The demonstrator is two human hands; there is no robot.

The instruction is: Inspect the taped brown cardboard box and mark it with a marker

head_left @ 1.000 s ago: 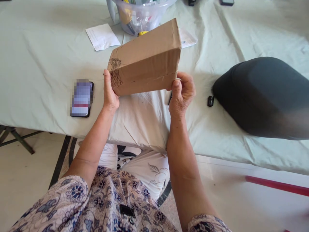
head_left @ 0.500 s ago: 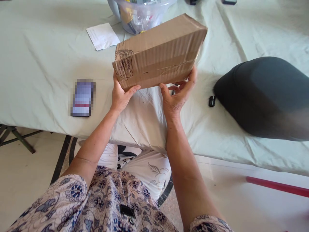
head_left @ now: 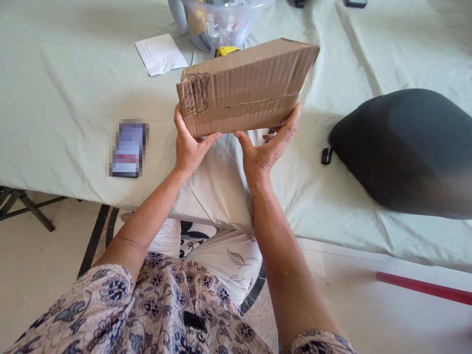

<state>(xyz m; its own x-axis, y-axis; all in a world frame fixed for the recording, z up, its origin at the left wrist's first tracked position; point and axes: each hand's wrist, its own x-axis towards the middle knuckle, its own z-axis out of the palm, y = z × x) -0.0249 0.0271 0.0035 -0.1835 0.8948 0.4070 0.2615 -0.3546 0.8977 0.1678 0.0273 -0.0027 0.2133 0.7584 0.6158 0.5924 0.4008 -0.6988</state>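
Basin (head_left: pixel 253 15), yellow object (head_left: pixel 226 50) (part-hidden) beyond cardboard box (head_left: pixel 250 88)

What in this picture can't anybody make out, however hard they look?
All in the head view:
Cardboard box: inside and far side, hidden by its near faces.
Yellow object: lower part, behind the box.
Smartphone: screen, pixelated.
Translucent plastic tub: far part, cut by the upper edge.
White paper: print, too small.
Black rounded object: right end, cut by the right edge.

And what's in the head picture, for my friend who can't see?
A person's left hand and right hand hold a scribbled cardboard box over a cloth-covered table. A phone lies left; a plastic tub stands behind.
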